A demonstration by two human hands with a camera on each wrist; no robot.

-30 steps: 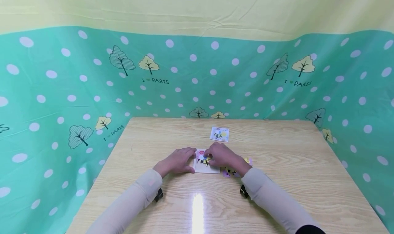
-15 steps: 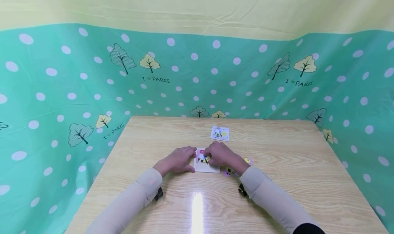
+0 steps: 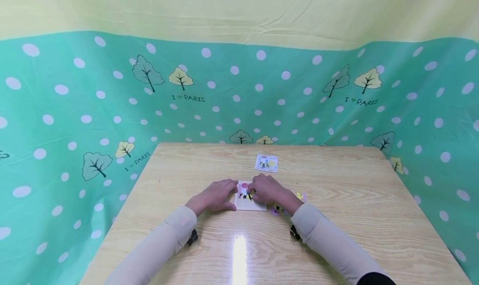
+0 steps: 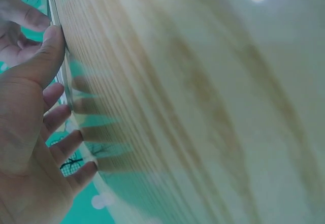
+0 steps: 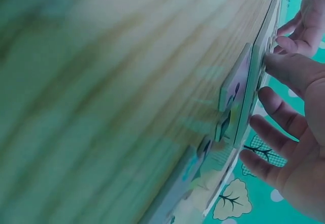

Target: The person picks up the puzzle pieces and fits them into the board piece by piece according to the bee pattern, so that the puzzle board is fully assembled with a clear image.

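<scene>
A small white jigsaw board (image 3: 245, 206) lies on the table with part of a bee picture on its upper side. My left hand (image 3: 218, 195) rests along its left edge, thumb near the lower corner and fingers toward the upper one. The left wrist view shows these fingers (image 4: 66, 145) fairly straight. Over the board's right half, my right hand (image 3: 267, 188) bends its fingers down onto a yellow-and-black jigsaw piece (image 3: 250, 197), mostly covered by the fingertips. From the right wrist, its thumb (image 5: 292, 69) is at the board and the other fingers fan out beside it.
Several loose jigsaw pieces (image 3: 275, 210) lie right of the board, partly under my right forearm. Farther back is a card (image 3: 266, 163) with a finished bee picture. A polka-dot cloth (image 3: 258, 97) hangs behind and beside the wooden table (image 3: 337, 218).
The yellow-and-black piece in my right fingers has gone from sitting askew to lying in line with the bee picture. My left hand stays at the board's edge.
</scene>
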